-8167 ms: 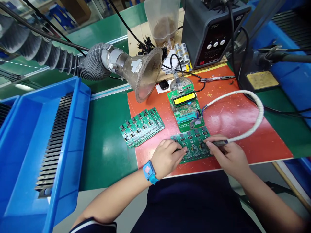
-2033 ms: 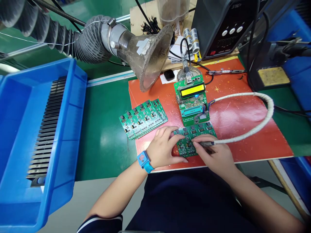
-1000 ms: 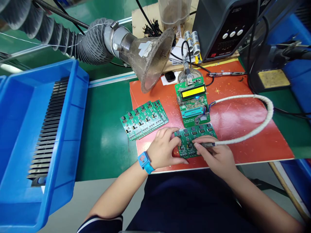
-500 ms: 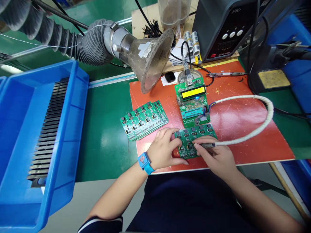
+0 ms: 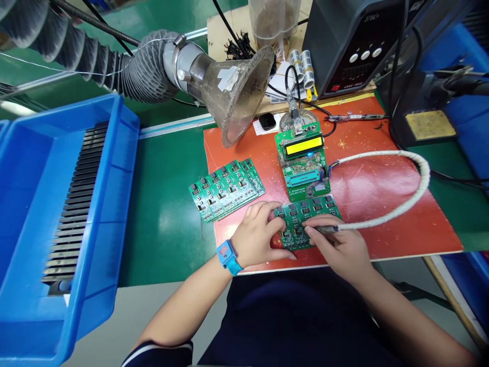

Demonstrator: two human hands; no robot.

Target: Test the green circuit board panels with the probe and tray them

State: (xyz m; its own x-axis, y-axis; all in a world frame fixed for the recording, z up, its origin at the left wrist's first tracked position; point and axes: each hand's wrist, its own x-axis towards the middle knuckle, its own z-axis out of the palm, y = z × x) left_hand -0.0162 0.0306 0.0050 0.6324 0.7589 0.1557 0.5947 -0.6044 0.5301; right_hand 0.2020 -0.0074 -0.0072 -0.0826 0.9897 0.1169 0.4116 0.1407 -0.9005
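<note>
A green circuit board (image 5: 311, 210) with a row of small digit displays lies flat on the red mat. My left hand (image 5: 255, 235), a blue band on its wrist, grips the board's left end between fingers and thumb. Between thumb and fingers, my right hand (image 5: 346, 251) pinches a thin probe (image 5: 326, 229). The probe's tip is down at the middle of the board; the fingers hide the exact contact. From the probe a white sleeved cable (image 5: 414, 196) loops back to a green programmer board (image 5: 303, 165), whose yellow screen is lit. Left of it, several similar circuit boards (image 5: 225, 189) overlap.
A blue bin (image 5: 105, 204) with a black slotted rack (image 5: 78, 204) stands at the left. A clear fume hood (image 5: 237, 94) on a grey hose overhangs the red mat (image 5: 397, 219). Behind are a black soldering station (image 5: 355, 51), a soldering-sponge stand (image 5: 431, 125) and tweezers (image 5: 357, 117).
</note>
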